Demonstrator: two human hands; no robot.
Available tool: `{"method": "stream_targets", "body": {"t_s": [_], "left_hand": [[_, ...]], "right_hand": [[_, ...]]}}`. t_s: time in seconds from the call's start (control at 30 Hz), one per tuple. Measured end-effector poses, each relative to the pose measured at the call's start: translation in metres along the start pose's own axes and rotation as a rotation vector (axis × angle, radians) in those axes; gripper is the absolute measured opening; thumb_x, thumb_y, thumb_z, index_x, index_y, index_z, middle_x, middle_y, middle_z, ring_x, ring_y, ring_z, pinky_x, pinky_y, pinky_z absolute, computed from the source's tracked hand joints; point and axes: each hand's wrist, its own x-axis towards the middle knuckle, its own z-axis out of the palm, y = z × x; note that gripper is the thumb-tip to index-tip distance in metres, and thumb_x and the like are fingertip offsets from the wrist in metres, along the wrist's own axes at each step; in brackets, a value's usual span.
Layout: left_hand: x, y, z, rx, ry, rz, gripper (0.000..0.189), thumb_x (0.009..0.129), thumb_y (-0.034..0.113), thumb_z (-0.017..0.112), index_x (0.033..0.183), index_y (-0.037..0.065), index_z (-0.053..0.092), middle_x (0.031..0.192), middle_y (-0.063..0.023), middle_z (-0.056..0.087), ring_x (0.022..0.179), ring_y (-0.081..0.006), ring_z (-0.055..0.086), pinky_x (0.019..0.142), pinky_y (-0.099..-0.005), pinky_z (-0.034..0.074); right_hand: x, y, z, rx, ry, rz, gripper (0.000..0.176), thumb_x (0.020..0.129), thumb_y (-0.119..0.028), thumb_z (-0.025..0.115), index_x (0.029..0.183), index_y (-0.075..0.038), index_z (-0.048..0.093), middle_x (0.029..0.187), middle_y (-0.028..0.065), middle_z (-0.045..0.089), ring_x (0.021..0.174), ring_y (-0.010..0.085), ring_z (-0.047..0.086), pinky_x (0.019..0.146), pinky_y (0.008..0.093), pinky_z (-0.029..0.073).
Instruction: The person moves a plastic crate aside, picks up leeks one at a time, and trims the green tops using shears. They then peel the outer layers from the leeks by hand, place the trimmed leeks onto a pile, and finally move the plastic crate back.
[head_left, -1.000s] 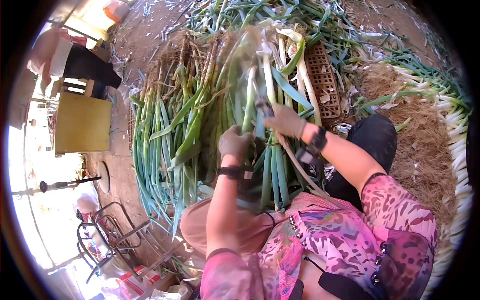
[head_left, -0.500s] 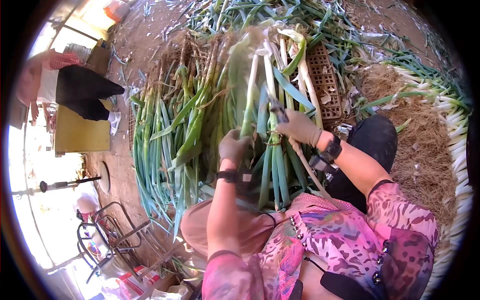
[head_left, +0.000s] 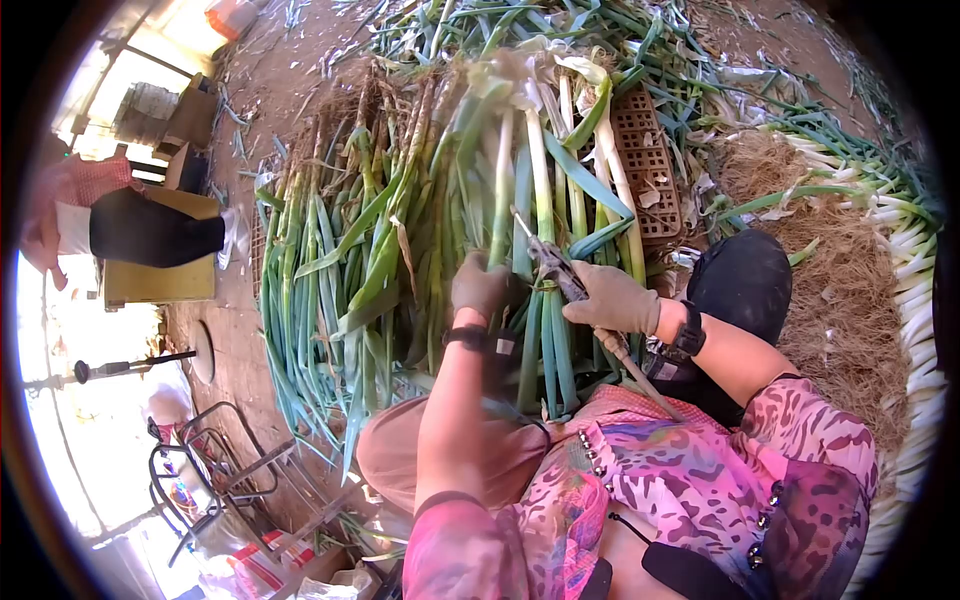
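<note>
Wearing a brown glove, my left hand point(head_left: 480, 288) is closed around a green onion stalk point(head_left: 503, 200) whose pale, blurred root end points away from me. My right hand point(head_left: 612, 298), also gloved, grips a metal air gun point(head_left: 553, 262) with a thin nozzle and a hose point(head_left: 635, 370) running back to my lap. The nozzle tip points toward the stalks. A tied bundle of green onions point(head_left: 551, 340) lies just in front of my lap, between my hands. Many untrimmed green onions point(head_left: 330, 240) with brown roots lie side by side to the left.
A brown plastic crate point(head_left: 645, 165) lies beyond the stalks. Root clippings point(head_left: 840, 310) and a row of white-stemmed onions point(head_left: 915, 270) are at the right. At the left are a person in black trousers point(head_left: 155, 228), a yellow box point(head_left: 160, 285) and a metal chair frame point(head_left: 215, 450).
The air gun and my right hand have shifted slightly toward me and right, showing the nozzle more clearly. My left hand has moved slightly right. The other person has moved a little left and toward me.
</note>
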Motion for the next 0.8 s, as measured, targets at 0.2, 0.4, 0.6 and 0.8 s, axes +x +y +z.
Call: {"method": "stream_targets", "body": {"t_s": [0.2, 0.4, 0.6, 0.8], "left_hand": [[0.014, -0.010, -0.015, -0.376, -0.026, 0.035, 0.041, 0.075, 0.019, 0.071, 0.111, -0.002, 0.067, 0.096, -0.0124, 0.073, 0.083, -0.0181, 0.070, 0.074, -0.0309, 0.055], [0.022, -0.028, -0.015, -0.244, 0.044, 0.122, 0.047, 0.073, 0.022, 0.080, 0.111, -0.002, 0.067, 0.097, -0.0099, 0.072, 0.081, -0.0158, 0.068, 0.073, -0.0284, 0.055], [0.001, -0.011, -0.015, 0.109, 0.320, 0.163, 0.048, 0.067, 0.031, 0.081, 0.102, 0.001, 0.069, 0.097, -0.0146, 0.064, 0.091, -0.0289, 0.063, 0.084, -0.0365, 0.052], [-0.006, 0.001, -0.016, 0.085, 0.332, 0.197, 0.041, 0.065, 0.025, 0.078, 0.095, 0.001, 0.066, 0.094, -0.0154, 0.063, 0.092, -0.0322, 0.061, 0.084, -0.0395, 0.050]], "right_hand": [[-0.015, -0.004, 0.011, 0.011, -0.060, -0.036, 0.046, 0.077, -0.036, 0.068, 0.097, 0.002, 0.054, 0.081, 0.0256, 0.066, 0.080, 0.0429, 0.065, 0.076, 0.0478, 0.051], [-0.019, -0.012, 0.028, 0.001, -0.069, -0.094, 0.044, 0.077, -0.033, 0.066, 0.096, 0.005, 0.054, 0.085, 0.0279, 0.065, 0.086, 0.0442, 0.064, 0.080, 0.0486, 0.049], [-0.023, -0.015, 0.039, -0.035, -0.058, -0.105, 0.044, 0.077, -0.033, 0.066, 0.095, 0.005, 0.053, 0.085, 0.0275, 0.065, 0.084, 0.0441, 0.064, 0.080, 0.0481, 0.050], [-0.021, -0.014, 0.034, 0.003, -0.038, -0.042, 0.044, 0.077, -0.033, 0.066, 0.095, 0.005, 0.053, 0.082, 0.0265, 0.065, 0.083, 0.0431, 0.065, 0.079, 0.0474, 0.051]]}}
